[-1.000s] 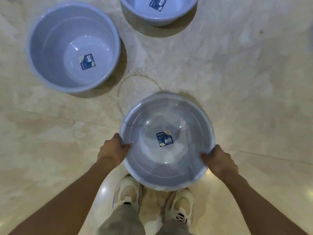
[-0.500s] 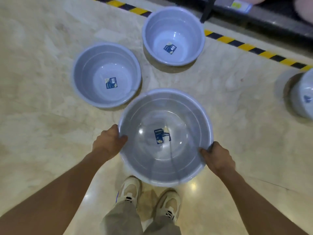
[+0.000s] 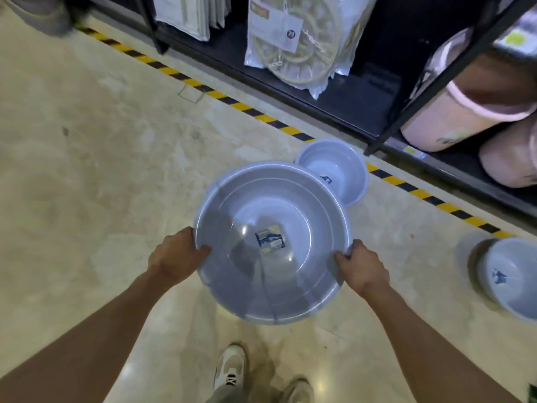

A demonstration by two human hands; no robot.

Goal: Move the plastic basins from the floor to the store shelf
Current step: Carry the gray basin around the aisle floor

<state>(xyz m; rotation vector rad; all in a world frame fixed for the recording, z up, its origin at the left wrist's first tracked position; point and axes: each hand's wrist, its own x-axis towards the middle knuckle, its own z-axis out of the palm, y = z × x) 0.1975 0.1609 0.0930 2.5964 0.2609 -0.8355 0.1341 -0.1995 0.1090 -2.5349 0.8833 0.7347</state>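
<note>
Above the marble floor (image 3: 87,170), in front of your body, you hold the grey plastic basin (image 3: 273,242) with both hands. Your left hand (image 3: 174,257) is clenched on its left rim, thumb inside, and your right hand (image 3: 360,266) grasps the right rim in the same way. A blue label (image 3: 270,238) sits on the basin's bottom. Behind it, partly hidden by its far rim, a second basin (image 3: 340,170) stands on the floor, touching the yellow-black tape (image 3: 238,106). A third basin (image 3: 511,280) stands near the right edge. Beyond the tape is the dark store shelf (image 3: 343,100), which carries a bagged hose (image 3: 299,45) and pink buckets (image 3: 470,112).
</note>
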